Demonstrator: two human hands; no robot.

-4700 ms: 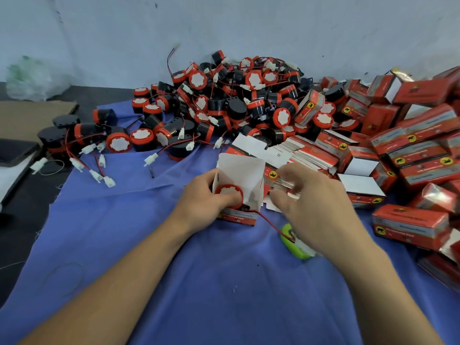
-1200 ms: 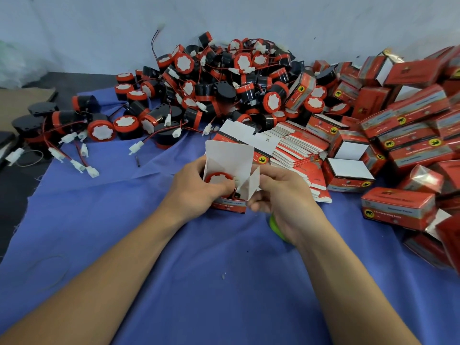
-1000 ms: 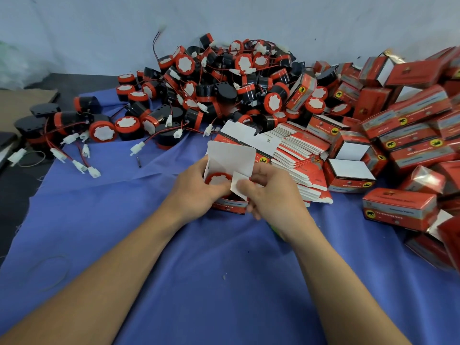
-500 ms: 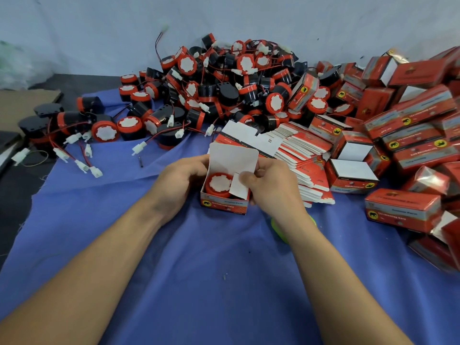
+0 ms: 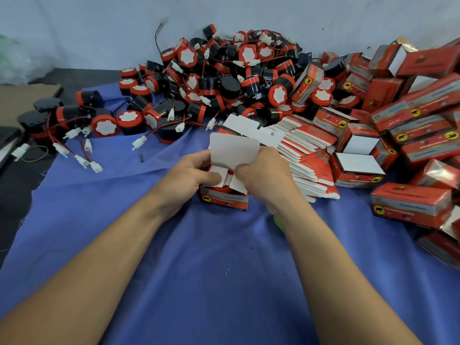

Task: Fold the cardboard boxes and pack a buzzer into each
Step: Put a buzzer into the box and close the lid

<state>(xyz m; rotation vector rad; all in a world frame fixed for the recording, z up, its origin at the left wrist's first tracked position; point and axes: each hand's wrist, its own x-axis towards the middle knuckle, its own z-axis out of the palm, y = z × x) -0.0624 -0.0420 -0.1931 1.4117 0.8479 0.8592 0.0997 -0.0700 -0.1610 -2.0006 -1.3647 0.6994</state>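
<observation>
- Near the middle of the table, on the blue cloth (image 5: 199, 270), stands one open box (image 5: 225, 200). Its red printed front faces the person and its white lid flap (image 5: 234, 150) stands upright at the back.
- Inside this box sits a buzzer (image 5: 221, 189); only a strip of its red rim shows below the flaps.
- The left hand (image 5: 191, 170) holds the box from the left. Its grip is closed on the box, with the fingers curled at the left wall and the thumb pressing the left side flap (image 5: 216, 176) down over the buzzer.
- The right hand (image 5: 263, 175) holds it from the right. Its grip pinches the right side flap (image 5: 237, 186), which is bent inward over the opening.
- The two side flaps lie close together; whether they touch cannot be told.
- Just beyond the hands, a stack of flat boxes (image 5: 306, 150) fans out toward the right edge.
- Along the far edge lies a heap of buzzers (image 5: 236, 70) with black bodies, red rims and white faces, tangled with red and black wires and white plugs.
- Toward the far left corner lie loose buzzers (image 5: 104, 124), their plugs trailing onto the cloth.
- A pile of folded boxes (image 5: 410, 205) fills the right edge.
- A green object (image 5: 280, 220) shows beside the right wrist, mostly hidden.
- A cardboard sheet (image 5: 22, 95) lies at the left edge, off the cloth.
</observation>
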